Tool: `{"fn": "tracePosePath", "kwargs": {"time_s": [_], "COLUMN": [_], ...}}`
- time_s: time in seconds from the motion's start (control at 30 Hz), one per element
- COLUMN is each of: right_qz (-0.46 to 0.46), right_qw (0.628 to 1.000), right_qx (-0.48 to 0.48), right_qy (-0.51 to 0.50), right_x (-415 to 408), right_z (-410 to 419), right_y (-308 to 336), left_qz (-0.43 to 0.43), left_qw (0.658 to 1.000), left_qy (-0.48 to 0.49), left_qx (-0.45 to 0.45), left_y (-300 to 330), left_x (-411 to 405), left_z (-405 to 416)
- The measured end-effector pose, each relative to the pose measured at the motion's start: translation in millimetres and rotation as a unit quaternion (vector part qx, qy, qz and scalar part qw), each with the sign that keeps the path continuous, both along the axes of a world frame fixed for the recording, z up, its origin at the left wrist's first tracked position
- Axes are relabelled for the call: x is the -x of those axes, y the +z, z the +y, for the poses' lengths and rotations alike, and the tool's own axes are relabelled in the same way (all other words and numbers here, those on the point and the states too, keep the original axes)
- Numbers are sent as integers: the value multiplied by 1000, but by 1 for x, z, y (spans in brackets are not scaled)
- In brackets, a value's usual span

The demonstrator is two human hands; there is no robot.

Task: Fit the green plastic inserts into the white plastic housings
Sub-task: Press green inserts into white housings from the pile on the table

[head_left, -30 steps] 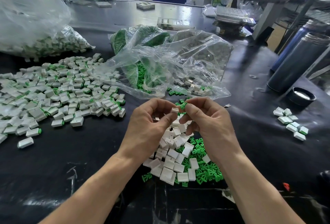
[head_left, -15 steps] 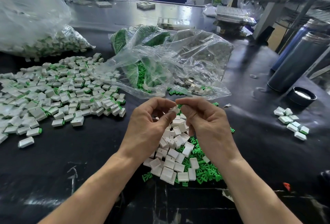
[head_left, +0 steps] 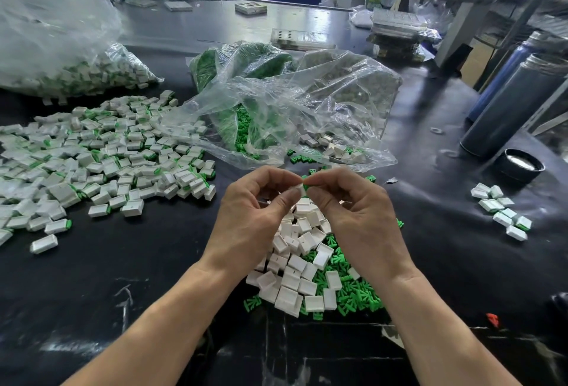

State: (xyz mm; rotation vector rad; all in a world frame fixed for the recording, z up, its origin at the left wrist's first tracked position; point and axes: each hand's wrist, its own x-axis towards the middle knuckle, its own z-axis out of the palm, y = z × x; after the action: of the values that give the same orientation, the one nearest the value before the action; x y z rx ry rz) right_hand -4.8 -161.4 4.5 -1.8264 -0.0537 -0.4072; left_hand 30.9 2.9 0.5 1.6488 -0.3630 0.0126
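2 hands meet above a black worktable. The left hand (head_left: pixel 255 216) pinches a white housing (head_left: pixel 300 189) between thumb and fingers; the right hand (head_left: pixel 353 210) pinches a green insert (head_left: pixel 305 185) at its mouth. A second ago much more green showed between the fingertips; now only a sliver does, so the insert seems nearly seated. Directly below lies a mixed heap of loose white housings (head_left: pixel 295 275) and green inserts (head_left: pixel 353 290). To the left spreads a wide pile of finished pieces (head_left: pixel 101 155); beyond the hands sits a clear bag of inserts (head_left: pixel 276 115)
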Motion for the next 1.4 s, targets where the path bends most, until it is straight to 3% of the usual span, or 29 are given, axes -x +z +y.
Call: {"fn": "tracePosePath", "kwargs": {"time_s": [0.13,0.33,0.63,0.93,1.4], "right_qz": [1,71,42,8,18], "right_qw": [1000,991,997,999,999], "right_qx": [4,-113,-66,29,27], "right_qy": [-6,30,5,-36,-32], "right_x": [0,-1,-3,1,2], "right_z": [-1,-3,-1,6,8], "right_y": [0,2,-3,-8,-8], "left_qz": [1,2,23,-62,-100], "left_qw": [1000,1000,1000,993,988], "left_qy": [1,2,4,51,51], "left_qx": [-2,0,1,-86,-108], "left_y": [1,1,1,1,2], "left_x": [0,-1,0,5,5], "left_z": [0,-1,-1,-1,-2]}}
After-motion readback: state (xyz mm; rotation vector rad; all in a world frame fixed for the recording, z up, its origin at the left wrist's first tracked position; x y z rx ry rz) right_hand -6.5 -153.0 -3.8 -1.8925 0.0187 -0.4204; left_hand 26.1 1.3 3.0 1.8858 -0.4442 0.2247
